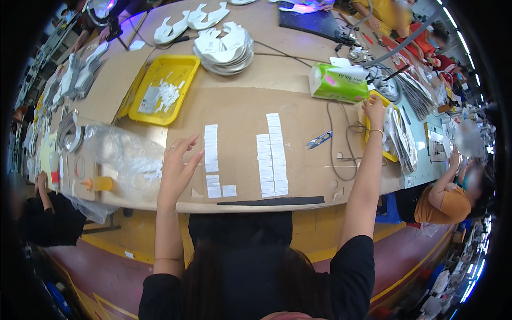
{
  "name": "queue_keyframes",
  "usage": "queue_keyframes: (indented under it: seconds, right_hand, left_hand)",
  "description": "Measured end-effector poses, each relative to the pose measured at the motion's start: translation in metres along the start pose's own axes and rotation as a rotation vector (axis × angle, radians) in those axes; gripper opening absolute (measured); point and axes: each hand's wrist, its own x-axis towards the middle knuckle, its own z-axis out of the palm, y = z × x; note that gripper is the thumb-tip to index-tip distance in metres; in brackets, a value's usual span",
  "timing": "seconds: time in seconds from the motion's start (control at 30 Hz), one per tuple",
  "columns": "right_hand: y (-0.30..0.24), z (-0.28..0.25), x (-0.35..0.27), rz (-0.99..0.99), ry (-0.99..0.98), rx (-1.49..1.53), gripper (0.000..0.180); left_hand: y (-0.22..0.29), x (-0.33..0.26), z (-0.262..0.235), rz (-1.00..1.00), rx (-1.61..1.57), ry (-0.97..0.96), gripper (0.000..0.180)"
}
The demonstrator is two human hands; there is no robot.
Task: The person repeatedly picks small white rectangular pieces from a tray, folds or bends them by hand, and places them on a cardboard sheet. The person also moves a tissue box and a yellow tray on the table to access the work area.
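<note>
The two hands are well apart: the left hand (pixel 181 164), at left of centre, holds nothing visible, its fingers and thumb spread loosely beside the left column of white slips (pixel 212 149), while the right hand (pixel 374 111), at right of centre, bends its fingers by the green pack (pixel 338 84) and the right yellow tray (pixel 392 157); whether it grips anything I cannot tell, as its fingertips are hard to make out. The left column's long axis runs nearly upright in the frame, with a single slip (pixel 229 190) beside its foot. Near the centre, the paired columns of white slips (pixel 273 160) run the same way, tops leaning slightly left. Right of them on the tabletop (pixel 240 106), blue snips (pixel 319 140) slant from lower left to upper right. The forearm and white pieces (pixel 405 141) partly hide the right tray. At upper left, the left yellow tray (pixel 169 66) holds small pieces, too small to identify; below it, a clear bag (pixel 122 152) blurs its contents. Other people are cut off at the frame's dark rim.
</note>
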Motion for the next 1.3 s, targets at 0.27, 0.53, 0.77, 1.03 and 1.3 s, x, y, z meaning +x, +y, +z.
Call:
queue_keyframes:
  seconds: [0.27, 0.53, 0.77, 1.03, 1.3]
  right_hand:
    - [-0.111, 0.0, -0.114, -0.201, -0.089, 0.378, 0.028]
    - [-0.218, 0.03, -0.321, -0.758, -0.893, 0.273, 0.018]
    - [-0.238, 0.032, -0.377, -0.802, -0.802, 0.111, 0.022]
    - [-0.242, 0.039, -0.377, -0.764, -0.828, 0.144, 0.014]
    - [-0.239, 0.033, -0.368, -0.718, -0.875, 0.29, 0.014]
  left_hand:
    - [-0.02, -0.007, 0.004, -0.113, 0.097, -0.047, 0.035]
    - [-0.026, -0.024, 0.017, -0.003, 0.103, -0.18, 0.03]
    - [-0.019, -0.055, 0.024, 0.06, 0.327, -0.32, 0.049]
    - [-0.024, -0.065, 0.043, 0.116, 0.401, -0.337, 0.067]
    - [-0.023, -0.065, 0.049, 0.103, 0.474, -0.376, 0.069]
